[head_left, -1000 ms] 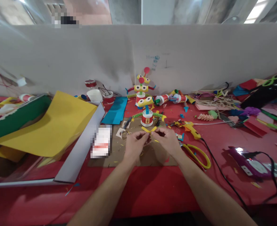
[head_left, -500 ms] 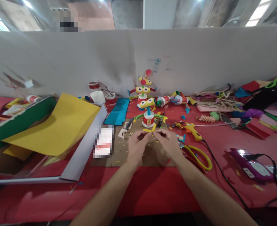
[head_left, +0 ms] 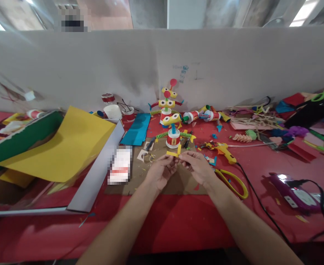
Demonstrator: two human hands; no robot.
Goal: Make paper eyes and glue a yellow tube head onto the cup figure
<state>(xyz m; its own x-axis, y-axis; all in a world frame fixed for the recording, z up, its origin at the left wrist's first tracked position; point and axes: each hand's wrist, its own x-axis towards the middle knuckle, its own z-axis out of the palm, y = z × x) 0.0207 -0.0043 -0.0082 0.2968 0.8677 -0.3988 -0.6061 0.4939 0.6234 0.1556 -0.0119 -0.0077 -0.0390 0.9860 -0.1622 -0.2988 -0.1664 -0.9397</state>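
Two yellow paper strips, joined in an L shape [head_left: 173,153], are pinched between my hands above the brown board [head_left: 139,184]. My left hand [head_left: 163,168] is closed on the strips from the left. From the right, my right hand [head_left: 195,163] grips them near the corner with thumb and finger. Just beyond stands a cup figure [head_left: 173,138] with a yellow eyed head and green spring arms. Behind it are more such figures [head_left: 166,104]. On the board's left part lie small white paper scraps [head_left: 143,155].
An open box [head_left: 87,184] with a yellow sheet [head_left: 59,147] stands left. Blue sheets [head_left: 136,129] lie behind the board. To the right are yellow-handled scissors [head_left: 243,187], a yellow glue gun [head_left: 226,152] with its cord, and a purple power socket [head_left: 295,193].
My left hand has turned, palm more upward, and moved slightly lower. The yellow strips are tilted differently, with one now pointing more upright. The view has shifted slightly.
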